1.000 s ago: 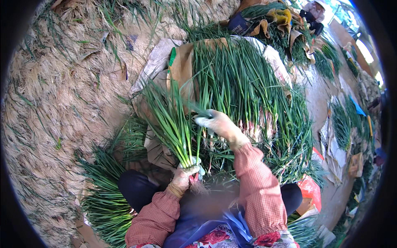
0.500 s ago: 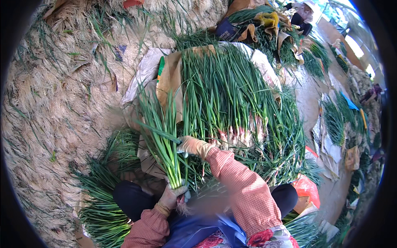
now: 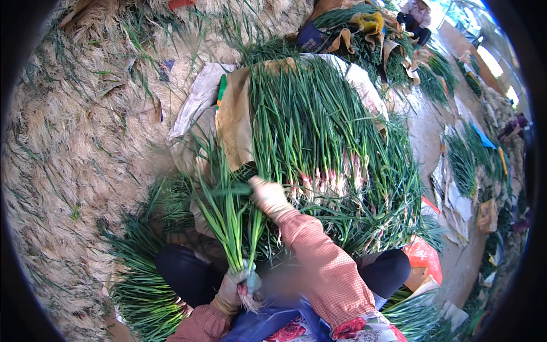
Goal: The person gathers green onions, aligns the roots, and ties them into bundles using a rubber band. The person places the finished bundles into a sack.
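A bunch of scallions (image 3: 231,225) stands tilted in front of me, with green leaves up and reddish-white bulbs and pale roots at the bottom. My gloved left hand (image 3: 235,289) is closed around it just above the roots. Beside its leaves, my gloved right hand (image 3: 269,196) is closed and somewhat smeared by motion. From its fingers a blurred green scallion leaf (image 3: 232,190) stretches left across the bunch. Beyond my right hand lies a broad pile of scallions (image 3: 313,125), leaves pointing away and bulbs toward me.
More scallions (image 3: 145,285) lie by my left knee. A brown paper sheet (image 3: 235,122) and white sacking (image 3: 199,100) edge the pile. A red plastic bag (image 3: 423,259) sits by my right knee. Pale root-like litter (image 3: 91,159) covers the left ground. Another person (image 3: 416,20) sits far right.
My right hand has shifted slightly right and away from me, with the leaf at its fingers. My left hand has lowered a little with the bunch, and the roots show more.
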Action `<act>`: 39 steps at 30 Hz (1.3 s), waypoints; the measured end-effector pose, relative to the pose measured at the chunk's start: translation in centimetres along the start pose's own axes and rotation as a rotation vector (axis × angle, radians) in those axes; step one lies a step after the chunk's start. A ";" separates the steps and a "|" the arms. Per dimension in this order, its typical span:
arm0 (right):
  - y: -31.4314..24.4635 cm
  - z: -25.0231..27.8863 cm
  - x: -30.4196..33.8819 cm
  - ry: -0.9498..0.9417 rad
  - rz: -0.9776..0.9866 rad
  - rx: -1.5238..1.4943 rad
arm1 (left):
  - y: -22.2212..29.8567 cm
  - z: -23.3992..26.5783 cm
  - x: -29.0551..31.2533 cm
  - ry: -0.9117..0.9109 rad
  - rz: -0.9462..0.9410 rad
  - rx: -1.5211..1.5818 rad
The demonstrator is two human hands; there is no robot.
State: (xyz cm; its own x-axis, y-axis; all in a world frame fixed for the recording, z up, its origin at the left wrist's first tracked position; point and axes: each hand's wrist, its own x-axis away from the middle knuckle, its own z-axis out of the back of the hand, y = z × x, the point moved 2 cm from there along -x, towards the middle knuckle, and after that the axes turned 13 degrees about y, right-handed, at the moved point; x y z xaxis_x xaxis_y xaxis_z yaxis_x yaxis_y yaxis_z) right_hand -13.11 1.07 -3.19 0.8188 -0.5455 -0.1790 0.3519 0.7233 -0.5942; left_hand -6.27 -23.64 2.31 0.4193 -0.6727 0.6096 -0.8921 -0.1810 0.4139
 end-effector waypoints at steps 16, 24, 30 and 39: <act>11.0 8.4 1.3 -0.100 -0.470 0.373 | 6.2 -10.7 -6.4 -0.347 -0.230 0.072; 4.0 8.5 7.4 -0.259 -0.513 -0.327 | 1.6 -5.2 -17.7 0.023 -0.094 -0.270; 4.9 6.4 5.7 -0.274 -0.738 -0.859 | 0.5 -3.2 -16.2 0.040 -0.065 -0.224; 2.7 0.3 6.4 0.309 -1.139 -1.652 | -0.9 -2.0 -15.0 0.100 -0.151 -0.123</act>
State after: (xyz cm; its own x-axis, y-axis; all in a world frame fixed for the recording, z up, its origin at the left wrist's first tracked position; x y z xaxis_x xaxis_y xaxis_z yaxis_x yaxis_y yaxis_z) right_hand -6.78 -0.31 -5.73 0.4164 -0.5509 0.7233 -0.2657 -0.8345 -0.4827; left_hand -11.48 -11.93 -5.85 0.5665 -0.5694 0.5957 -0.7933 -0.1812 0.5812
